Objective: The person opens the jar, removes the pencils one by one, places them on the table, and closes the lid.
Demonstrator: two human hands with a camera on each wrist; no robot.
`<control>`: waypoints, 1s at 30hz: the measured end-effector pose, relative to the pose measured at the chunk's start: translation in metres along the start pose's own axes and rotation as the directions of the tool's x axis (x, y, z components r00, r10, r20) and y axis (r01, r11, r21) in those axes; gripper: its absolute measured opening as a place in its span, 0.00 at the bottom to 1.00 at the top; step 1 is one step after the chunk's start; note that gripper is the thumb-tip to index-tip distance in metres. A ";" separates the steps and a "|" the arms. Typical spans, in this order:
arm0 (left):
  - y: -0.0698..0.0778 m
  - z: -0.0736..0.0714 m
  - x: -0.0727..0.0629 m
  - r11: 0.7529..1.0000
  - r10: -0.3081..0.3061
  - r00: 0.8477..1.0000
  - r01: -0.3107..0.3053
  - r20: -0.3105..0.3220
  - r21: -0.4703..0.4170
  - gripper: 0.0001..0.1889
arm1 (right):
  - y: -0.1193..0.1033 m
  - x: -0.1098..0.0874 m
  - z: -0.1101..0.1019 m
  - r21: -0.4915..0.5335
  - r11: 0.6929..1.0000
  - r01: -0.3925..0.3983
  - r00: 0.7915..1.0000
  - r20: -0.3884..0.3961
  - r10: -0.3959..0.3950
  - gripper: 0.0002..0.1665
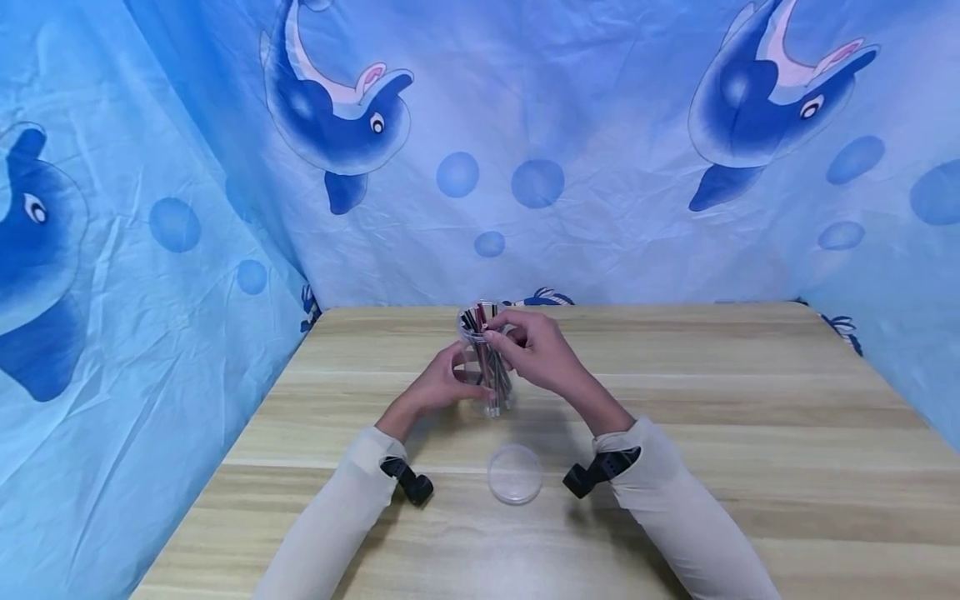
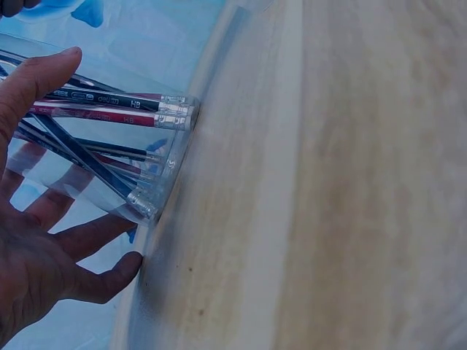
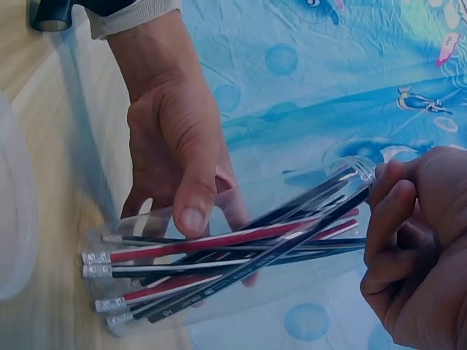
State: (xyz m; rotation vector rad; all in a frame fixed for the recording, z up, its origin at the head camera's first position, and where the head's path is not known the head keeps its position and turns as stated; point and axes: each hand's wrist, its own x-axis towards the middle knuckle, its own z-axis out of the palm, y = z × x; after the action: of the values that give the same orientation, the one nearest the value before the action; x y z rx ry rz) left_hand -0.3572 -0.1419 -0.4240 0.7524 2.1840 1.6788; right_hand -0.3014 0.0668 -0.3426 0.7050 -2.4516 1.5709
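A clear plastic jar (image 1: 474, 392) stands on the table, full of black and red pencils (image 3: 168, 248), their eraser ends down. My left hand (image 1: 435, 383) grips the jar's side; in the left wrist view the thumb (image 2: 44, 76) is on one side and the spread fingers behind. At the jar's mouth is my right hand (image 1: 538, 350), its fingers curled. The right thumb and fingertips pinch the upper end of a black pencil (image 3: 255, 262) by the rim, though the fingers partly hide the contact.
A round clear lid (image 1: 514, 474) lies flat on the wooden table (image 1: 712, 400), between the forearms and nearer me than the jar. Behind the table's far edge hangs a blue curtain (image 1: 600, 242) with dolphins. Both wrists wear small black cameras.
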 end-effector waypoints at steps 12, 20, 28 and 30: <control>0.000 -0.001 -0.002 1.000 -0.003 1.000 0.003 -0.004 -0.010 0.50 | -0.004 0.000 0.004 0.106 0.992 0.075 0.995 -0.077 -0.067 0.12; 0.001 0.000 -0.003 1.000 -0.027 0.999 0.027 -0.019 0.004 0.50 | -0.005 -0.001 0.004 0.119 0.977 0.178 0.958 -0.247 -0.145 0.11; 0.001 0.001 -0.003 0.999 -0.024 0.999 0.025 -0.035 0.037 0.50 | -0.020 -0.004 0.003 0.081 0.975 0.207 0.915 -0.370 -0.163 0.11; 0.002 0.001 -0.003 0.999 -0.024 0.999 0.025 -0.037 0.039 0.50 | -0.030 -0.007 0.001 0.079 0.971 0.227 0.910 -0.371 -0.183 0.11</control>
State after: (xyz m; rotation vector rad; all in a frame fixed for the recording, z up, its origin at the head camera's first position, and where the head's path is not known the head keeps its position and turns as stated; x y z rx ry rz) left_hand -0.3540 -0.1426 -0.4228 0.7076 2.2484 1.6549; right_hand -0.2809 0.0575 -0.3213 0.6035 -1.9660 1.6103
